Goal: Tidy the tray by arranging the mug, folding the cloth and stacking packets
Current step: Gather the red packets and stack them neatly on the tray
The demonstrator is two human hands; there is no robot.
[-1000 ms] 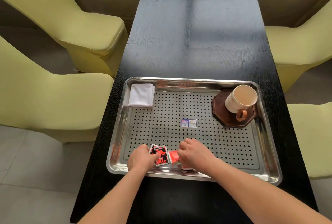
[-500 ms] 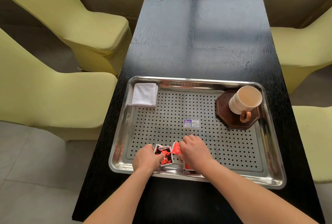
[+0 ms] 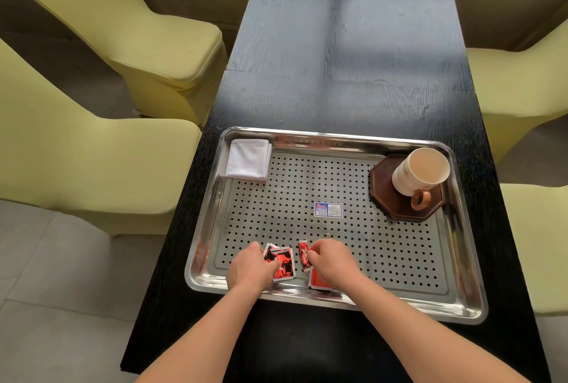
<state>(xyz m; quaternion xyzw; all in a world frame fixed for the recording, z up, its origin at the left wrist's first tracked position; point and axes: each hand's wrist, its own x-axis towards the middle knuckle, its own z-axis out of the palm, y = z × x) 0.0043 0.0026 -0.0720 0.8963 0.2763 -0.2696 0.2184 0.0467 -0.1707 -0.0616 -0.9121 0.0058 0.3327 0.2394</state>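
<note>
Left hand [image 3: 250,269] fingers press on overlapped red packets [image 3: 281,262] at tray [image 3: 461,310] 6 o'clock edge; right hand [image 3: 333,261] fingers pinch a separate packet [image 3: 303,255]. Folded cloth [image 3: 248,158] at 10 o'clock corner. Mug [image 3: 419,172] upright on coaster [image 3: 384,195] at 2 o'clock.

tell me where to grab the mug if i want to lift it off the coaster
Take the mug by its brown loop handle, coming from the near side. The handle points toward the person, with open tray floor in front of it. The mug stands close to the tray's far right rim, leaving little room there.

red-black packets [image 3: 282,262], white cloth [image 3: 248,159], cream mug [image 3: 419,171]
</note>
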